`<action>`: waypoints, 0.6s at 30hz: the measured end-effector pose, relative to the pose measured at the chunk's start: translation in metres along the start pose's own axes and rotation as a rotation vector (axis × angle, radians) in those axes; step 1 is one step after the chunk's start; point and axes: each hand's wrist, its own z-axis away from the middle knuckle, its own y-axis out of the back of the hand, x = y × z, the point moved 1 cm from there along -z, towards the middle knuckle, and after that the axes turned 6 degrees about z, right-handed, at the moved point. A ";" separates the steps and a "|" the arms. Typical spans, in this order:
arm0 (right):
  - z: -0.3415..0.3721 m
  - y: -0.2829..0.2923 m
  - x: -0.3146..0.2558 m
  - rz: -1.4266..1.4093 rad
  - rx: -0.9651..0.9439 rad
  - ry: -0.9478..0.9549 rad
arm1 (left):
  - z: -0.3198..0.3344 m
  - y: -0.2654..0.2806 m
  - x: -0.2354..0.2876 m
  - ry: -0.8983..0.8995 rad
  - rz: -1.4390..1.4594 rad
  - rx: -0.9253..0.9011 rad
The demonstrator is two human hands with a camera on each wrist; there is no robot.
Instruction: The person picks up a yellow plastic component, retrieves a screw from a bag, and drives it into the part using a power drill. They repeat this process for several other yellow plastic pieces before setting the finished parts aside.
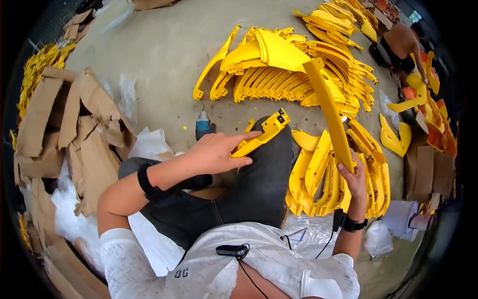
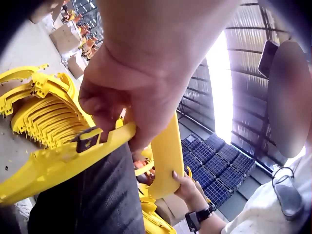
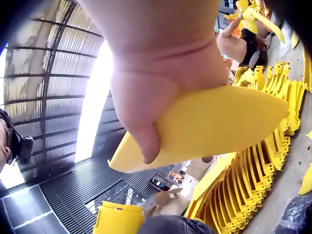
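Observation:
My left hand (image 1: 214, 151) pinches a yellow plastic bracket-like part (image 1: 269, 132) between thumb and fingers, over the dark-trousered knee. A small black clip (image 1: 281, 118) sits at the part's far end. In the left wrist view, that hand hides part of the piece, and another dark insert (image 2: 88, 140) shows near the fingers. My right hand (image 1: 354, 179) grips the lower end of a long, curved yellow plastic panel (image 1: 328, 109), which stands tilted up and away. The right wrist view shows the thumb pressed on the panel's broad smooth face (image 3: 209, 126).
Ahead lies a large row of stacked yellow panels (image 1: 271, 87); another stack (image 1: 323, 174) is beside the right knee. A blue cordless drill (image 1: 203, 124) stands on the floor. Torn cardboard (image 1: 94, 159) and plastic wrap fill the left side. Another person (image 1: 398, 47) works at the far right.

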 end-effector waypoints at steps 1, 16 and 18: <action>0.001 0.009 -0.008 -0.057 -0.056 -0.069 | 0.002 -0.005 -0.004 -0.034 0.049 0.057; -0.053 0.120 -0.150 0.267 -0.474 0.046 | 0.039 0.058 -0.048 -0.282 0.123 0.197; -0.058 0.117 -0.175 0.305 -0.542 -0.051 | 0.044 0.055 -0.047 -0.224 0.164 0.177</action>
